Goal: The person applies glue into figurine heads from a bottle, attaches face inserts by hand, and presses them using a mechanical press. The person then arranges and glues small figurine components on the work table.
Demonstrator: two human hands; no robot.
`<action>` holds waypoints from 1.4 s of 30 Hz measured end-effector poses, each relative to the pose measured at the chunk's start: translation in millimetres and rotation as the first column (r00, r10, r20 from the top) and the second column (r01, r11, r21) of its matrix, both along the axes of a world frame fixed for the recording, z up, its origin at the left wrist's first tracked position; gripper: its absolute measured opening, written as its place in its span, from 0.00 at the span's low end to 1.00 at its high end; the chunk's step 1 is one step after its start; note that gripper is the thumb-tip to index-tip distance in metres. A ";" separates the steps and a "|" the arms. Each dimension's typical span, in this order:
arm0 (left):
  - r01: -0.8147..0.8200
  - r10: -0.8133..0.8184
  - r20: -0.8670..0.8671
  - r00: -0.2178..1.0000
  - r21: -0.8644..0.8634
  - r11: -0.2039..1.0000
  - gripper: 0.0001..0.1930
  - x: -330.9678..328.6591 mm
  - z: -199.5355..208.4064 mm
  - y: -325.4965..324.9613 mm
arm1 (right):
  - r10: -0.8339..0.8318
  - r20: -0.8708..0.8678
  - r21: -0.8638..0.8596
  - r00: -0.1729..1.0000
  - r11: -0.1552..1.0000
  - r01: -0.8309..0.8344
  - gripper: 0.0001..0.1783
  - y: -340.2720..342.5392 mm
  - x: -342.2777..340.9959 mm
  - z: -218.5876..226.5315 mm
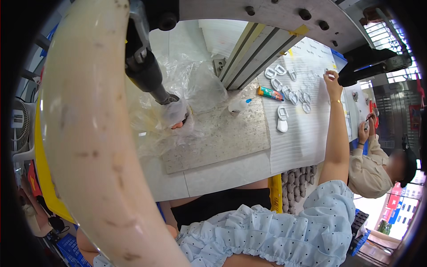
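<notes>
Your right hand [332,82] is out at the end of a stretched arm, over the far right part of the white foam sheet [307,147], just beside the black bracket [371,71] in the picture; thumb and forefinger bent close together at the tips; cannot tell whether they pinch anything, too small at that spot; thin bracelet [336,101] on the wrist.

Your left hand not made out, arm lost behind the big cream hose [95,133]; its fingers, cannot tell; a small orange-pink patch shows by the clear plastic [202,89] under the dark nozzle [155,84], cannot tell if it is a fingertip.

White rings [276,84] lie loose on the foam sheet, left of your right hand and nearer you, some touching, some apart; an orange-and-green tube [270,93] lies among them; nearer you, one ring touches a solid white piece [282,125].

Left of these, a small white bottle [239,105] with blue tip, on the grey board [218,142]; metal post [262,55] behind it; grey lumps [296,187] packed in rows below the table edge; at right, a co-worker [371,171], hands raised together.
</notes>
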State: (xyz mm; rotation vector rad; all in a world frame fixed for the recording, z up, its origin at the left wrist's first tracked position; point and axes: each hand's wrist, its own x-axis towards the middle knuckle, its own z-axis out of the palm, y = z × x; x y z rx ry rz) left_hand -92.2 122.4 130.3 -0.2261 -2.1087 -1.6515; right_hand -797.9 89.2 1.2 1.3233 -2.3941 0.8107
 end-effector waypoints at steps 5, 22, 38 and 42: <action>-0.131 0.123 0.108 0.986 0.073 0.989 0.12 7.0 14.8 14.4 | 0.107 0.212 0.061 0.971 0.991 -0.123 0.12 66.8 106.8 32.3; 0.080 -0.082 0.215 0.973 0.019 0.997 0.16 14.7 20.5 8.4 | 0.064 0.016 0.519 0.998 0.853 -0.063 0.22 -37.6 57.3 30.4; 0.031 -0.022 0.147 0.989 -0.059 0.998 0.16 18.4 18.5 9.9 | 0.029 0.473 0.234 0.880 0.959 -0.158 0.23 -40.7 47.4 36.5; -0.013 0.020 0.151 0.988 -0.053 0.999 0.16 15.5 22.7 13.7 | -0.051 0.606 0.124 0.794 0.992 -0.030 0.25 -1.2 89.2 54.3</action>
